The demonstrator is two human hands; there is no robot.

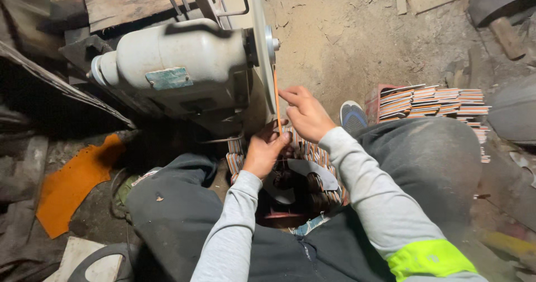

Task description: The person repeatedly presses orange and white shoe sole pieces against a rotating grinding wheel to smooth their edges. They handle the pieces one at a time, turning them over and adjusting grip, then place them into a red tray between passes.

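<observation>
A thin flat orange-edged piece (277, 98) stands on edge against the spinning disc (259, 42) of a grey motor machine (178, 64). My right hand (304, 113) pinches its upper part. My left hand (264, 150) grips its lower end, just below the disc. Both hands are closed on the piece. Under my hands, between my knees, lies a heap of striped flat pieces (312, 153), with a white curved one (312, 170) on top.
Stacks of striped flat pieces (435, 103) sit in a red crate at the right. An orange sheet scrap (75, 181) lies on the dirt floor at the left. My shoe (353, 116) rests beside the machine. Wooden boards (123, 0) lie behind it.
</observation>
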